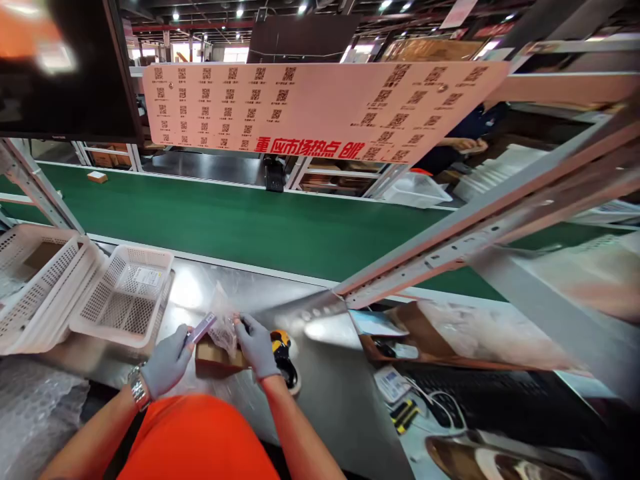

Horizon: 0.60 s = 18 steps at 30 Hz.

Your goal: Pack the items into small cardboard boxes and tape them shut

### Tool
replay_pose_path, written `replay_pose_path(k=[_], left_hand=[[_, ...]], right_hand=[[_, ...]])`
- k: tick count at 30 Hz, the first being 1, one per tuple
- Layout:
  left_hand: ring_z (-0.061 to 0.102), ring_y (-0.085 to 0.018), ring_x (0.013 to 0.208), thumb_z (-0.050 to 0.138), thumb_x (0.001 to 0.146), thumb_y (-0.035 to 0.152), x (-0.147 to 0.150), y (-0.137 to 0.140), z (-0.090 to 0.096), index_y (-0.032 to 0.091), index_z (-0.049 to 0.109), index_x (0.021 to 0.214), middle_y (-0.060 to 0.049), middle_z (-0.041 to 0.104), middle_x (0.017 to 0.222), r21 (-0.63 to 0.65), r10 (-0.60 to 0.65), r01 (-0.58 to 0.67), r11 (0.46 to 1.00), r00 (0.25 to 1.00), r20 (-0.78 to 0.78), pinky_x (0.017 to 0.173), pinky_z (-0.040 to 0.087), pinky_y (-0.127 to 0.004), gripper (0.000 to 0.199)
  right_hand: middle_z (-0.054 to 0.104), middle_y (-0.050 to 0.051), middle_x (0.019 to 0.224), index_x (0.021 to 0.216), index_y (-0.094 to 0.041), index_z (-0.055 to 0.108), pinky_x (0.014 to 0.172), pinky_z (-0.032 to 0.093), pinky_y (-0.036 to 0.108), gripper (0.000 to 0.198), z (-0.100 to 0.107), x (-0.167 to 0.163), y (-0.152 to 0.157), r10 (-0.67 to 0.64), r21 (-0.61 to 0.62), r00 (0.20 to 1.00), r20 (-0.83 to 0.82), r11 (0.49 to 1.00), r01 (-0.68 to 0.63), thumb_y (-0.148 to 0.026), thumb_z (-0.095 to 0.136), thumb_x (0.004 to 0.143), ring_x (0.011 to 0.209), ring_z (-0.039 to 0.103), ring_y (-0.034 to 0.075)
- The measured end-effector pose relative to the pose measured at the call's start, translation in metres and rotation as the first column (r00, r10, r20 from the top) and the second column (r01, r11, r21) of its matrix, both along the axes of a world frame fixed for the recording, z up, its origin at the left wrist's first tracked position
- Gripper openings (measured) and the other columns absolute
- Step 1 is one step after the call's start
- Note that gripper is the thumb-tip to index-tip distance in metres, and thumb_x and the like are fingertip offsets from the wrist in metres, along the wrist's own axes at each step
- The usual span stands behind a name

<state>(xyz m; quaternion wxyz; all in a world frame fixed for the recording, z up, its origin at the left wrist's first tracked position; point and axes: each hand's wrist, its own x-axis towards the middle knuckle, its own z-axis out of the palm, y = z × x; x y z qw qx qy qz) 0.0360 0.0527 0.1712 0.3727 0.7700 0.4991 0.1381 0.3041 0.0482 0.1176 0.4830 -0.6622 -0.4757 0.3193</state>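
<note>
My left hand [170, 360], in a grey glove, is closed on a slim purple box [202, 328] with a white label. My right hand [257, 345], gloved as well, pinches a clear plastic bag [226, 325] near its side. The bag is crumpled and stands over a small brown cardboard box [216, 360] on the steel bench. One end of the purple box comes up against the bag; whether it is inside the bag I cannot tell. Just right of my right hand sits a black and yellow tape dispenser [284, 360].
A white perforated basket [165, 293] with a labelled packet stands left, beside stacked baskets [65, 307]. Bubble wrap [35, 420] lies at lower left. Beyond the bench runs a green conveyor belt [240, 223] with a small box [97, 177]. A slanting metal post [425, 240] rises at right.
</note>
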Motion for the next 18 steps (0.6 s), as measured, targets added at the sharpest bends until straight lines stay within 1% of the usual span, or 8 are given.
replay_pose_path(k=[3, 6, 9, 11, 13, 15, 16, 18], left_hand=[[0.080, -0.026, 0.108, 0.047, 0.113, 0.030, 0.000, -0.007, 0.007, 0.021, 0.070, 0.139, -0.011, 0.084, 0.118, -0.024, -0.029, 0.028, 0.999, 0.999, -0.023, 0.091, 0.054, -0.032, 0.036], [0.082, -0.030, 0.109, 0.057, 0.111, 0.029, 0.008, -0.005, 0.007, 0.017, 0.058, 0.164, -0.015, 0.085, 0.117, -0.042, 0.062, -0.077, 0.996, 0.959, -0.275, 0.087, 0.054, -0.033, 0.055], [0.083, -0.035, 0.101, 0.066, 0.108, 0.036, 0.018, 0.001, -0.001, 0.005, 0.036, 0.179, -0.019, 0.086, 0.107, 0.001, 0.152, -0.168, 0.986, 0.890, -0.430, 0.079, 0.051, -0.034, 0.083], [0.083, -0.034, 0.100, 0.070, 0.104, 0.033, 0.022, 0.007, -0.008, 0.003, 0.039, 0.178, -0.019, 0.085, 0.104, 0.019, 0.159, -0.167, 0.986, 0.895, -0.416, 0.077, 0.049, -0.034, 0.085], [0.082, -0.032, 0.098, 0.072, 0.098, 0.026, 0.025, 0.012, -0.015, 0.008, 0.057, 0.167, -0.017, 0.086, 0.102, -0.014, 0.102, -0.113, 0.993, 0.937, -0.335, 0.079, 0.049, -0.033, 0.073], [0.080, -0.028, 0.096, 0.071, 0.094, 0.021, 0.026, 0.017, -0.022, 0.014, 0.076, 0.139, -0.013, 0.086, 0.101, -0.066, 0.027, -0.040, 0.997, 0.981, -0.194, 0.079, 0.048, -0.031, 0.046], [0.078, -0.026, 0.094, 0.071, 0.093, 0.020, 0.027, 0.019, -0.026, 0.015, 0.080, 0.123, -0.011, 0.085, 0.099, -0.077, 0.012, -0.021, 0.997, 0.993, -0.116, 0.079, 0.047, -0.030, 0.031], [0.074, -0.022, 0.087, 0.073, 0.091, 0.021, 0.029, 0.021, -0.032, 0.018, 0.076, 0.097, -0.008, 0.084, 0.093, -0.077, 0.045, -0.045, 0.996, 0.999, -0.002, 0.075, 0.045, -0.028, 0.008]], right_hand=[[0.090, 0.010, 0.105, 0.105, -0.020, 0.088, 0.091, 0.059, 0.038, 0.048, 0.007, -0.012, 0.003, 0.066, -0.013, 0.998, -0.018, 0.998, -0.066, -0.057, 0.061, 0.096, 0.099, 0.079, 0.030], [0.089, 0.008, 0.100, 0.098, -0.023, 0.087, 0.087, 0.057, 0.035, 0.039, 0.016, -0.027, -0.001, 0.185, 0.030, 0.983, 0.009, 0.982, -0.185, -0.052, 0.061, 0.099, 0.094, 0.078, 0.027], [0.083, 0.004, 0.086, 0.082, -0.026, 0.082, 0.079, 0.051, 0.032, 0.032, 0.025, -0.045, -0.012, 0.351, 0.049, 0.935, 0.056, 0.934, -0.354, -0.046, 0.064, 0.101, 0.082, 0.072, 0.023], [0.076, 0.001, 0.074, 0.073, -0.027, 0.075, 0.074, 0.047, 0.031, 0.038, 0.028, -0.057, -0.019, 0.481, 0.038, 0.877, 0.019, 0.876, -0.481, -0.045, 0.063, 0.103, 0.073, 0.066, 0.020], [0.069, -0.001, 0.065, 0.067, -0.027, 0.070, 0.071, 0.045, 0.030, 0.047, 0.028, -0.066, -0.027, 0.580, 0.031, 0.811, -0.074, 0.814, -0.580, -0.050, 0.060, 0.107, 0.068, 0.061, 0.019], [0.067, -0.001, 0.064, 0.066, -0.026, 0.069, 0.071, 0.045, 0.031, 0.053, 0.025, -0.069, -0.034, 0.612, 0.035, 0.774, -0.164, 0.788, -0.615, -0.057, 0.059, 0.108, 0.068, 0.062, 0.018], [0.068, -0.001, 0.066, 0.066, -0.026, 0.070, 0.073, 0.046, 0.031, 0.054, 0.021, -0.068, -0.038, 0.603, 0.039, 0.772, -0.199, 0.792, -0.609, -0.061, 0.060, 0.107, 0.070, 0.063, 0.019], [0.074, 0.001, 0.075, 0.072, -0.025, 0.075, 0.076, 0.050, 0.032, 0.052, 0.011, -0.061, -0.047, 0.538, 0.027, 0.799, -0.269, 0.833, -0.552, -0.068, 0.068, 0.101, 0.077, 0.067, 0.021]])
